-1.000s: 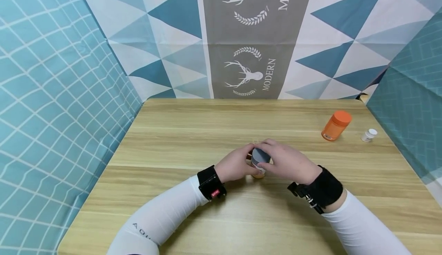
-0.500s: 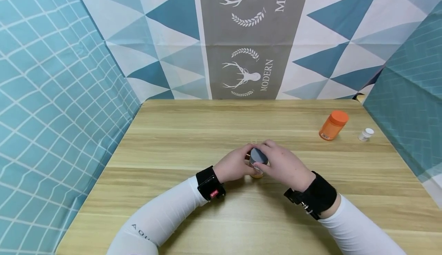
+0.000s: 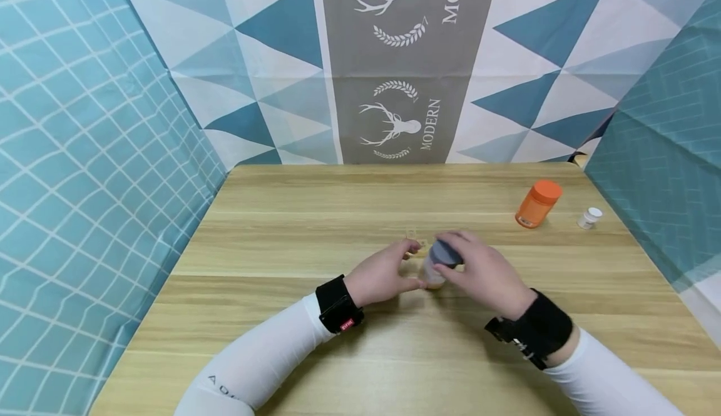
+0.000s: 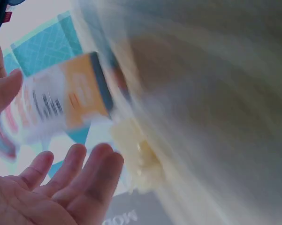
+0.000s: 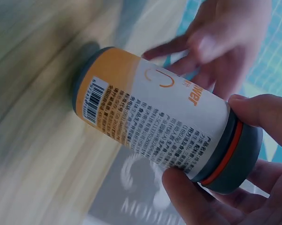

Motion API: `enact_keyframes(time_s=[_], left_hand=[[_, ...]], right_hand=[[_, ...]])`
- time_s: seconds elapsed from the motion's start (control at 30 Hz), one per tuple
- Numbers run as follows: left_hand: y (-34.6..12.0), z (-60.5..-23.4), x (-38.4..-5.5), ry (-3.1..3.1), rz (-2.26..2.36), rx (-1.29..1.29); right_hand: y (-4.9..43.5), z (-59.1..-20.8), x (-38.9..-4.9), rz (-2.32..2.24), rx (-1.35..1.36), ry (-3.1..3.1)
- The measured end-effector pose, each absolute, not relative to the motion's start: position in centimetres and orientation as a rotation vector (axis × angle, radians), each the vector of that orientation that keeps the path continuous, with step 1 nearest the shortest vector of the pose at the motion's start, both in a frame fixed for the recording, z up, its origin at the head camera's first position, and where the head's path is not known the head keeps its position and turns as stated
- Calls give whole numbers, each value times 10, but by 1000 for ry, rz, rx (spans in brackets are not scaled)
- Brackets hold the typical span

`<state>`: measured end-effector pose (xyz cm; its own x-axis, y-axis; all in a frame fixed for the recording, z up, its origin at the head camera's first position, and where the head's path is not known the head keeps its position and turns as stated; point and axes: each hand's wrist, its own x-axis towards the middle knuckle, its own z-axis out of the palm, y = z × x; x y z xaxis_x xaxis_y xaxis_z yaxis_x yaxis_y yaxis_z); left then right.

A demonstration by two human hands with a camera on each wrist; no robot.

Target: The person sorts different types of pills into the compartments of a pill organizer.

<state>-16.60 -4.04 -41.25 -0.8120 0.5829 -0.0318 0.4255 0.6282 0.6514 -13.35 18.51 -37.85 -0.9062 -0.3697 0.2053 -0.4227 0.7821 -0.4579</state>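
A pill bottle (image 3: 431,272) with a dark grey lid and a white-and-orange printed label stands near the middle of the table. My right hand (image 3: 487,271) grips it around the lid end; the right wrist view shows thumb and fingers about the dark lid (image 5: 237,161) with its red ring. Left of the bottle, my left hand (image 3: 380,273) has its fingers loosely extended and holds nothing. In the left wrist view a gap shows between those fingers (image 4: 91,183) and the bottle (image 4: 61,96). Whether the bottle's base touches the table is unclear.
Just beyond the hands lie small pale, see-through pieces (image 3: 415,236), their kind unclear. At the back right are an orange jar (image 3: 537,204) with an orange lid and a small white bottle (image 3: 589,218). Patterned cloth hangs behind the wooden table (image 3: 315,197).
My left hand has let go of the bottle, its fingers spreading apart. My right hand has shifted slightly right with the bottle. The head view has turned a little.
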Motion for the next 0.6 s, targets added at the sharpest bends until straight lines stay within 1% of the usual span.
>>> enact_keyframes(time_s=[0.23, 0.4, 0.5, 0.6], left_hand=[[-61, -414, -173, 2905, 705, 820], [-70, -417, -177, 2943, 641, 812], [-71, -416, -177, 2944, 596, 822], [-70, -419, -176, 2950, 553, 826]], right_hand=[[272, -374, -138, 675, 341, -2917], [335, -382, -154, 633, 124, -3000], [361, -384, -168, 614, 19, -3014], [376, -382, -183, 582, -54, -3010]])
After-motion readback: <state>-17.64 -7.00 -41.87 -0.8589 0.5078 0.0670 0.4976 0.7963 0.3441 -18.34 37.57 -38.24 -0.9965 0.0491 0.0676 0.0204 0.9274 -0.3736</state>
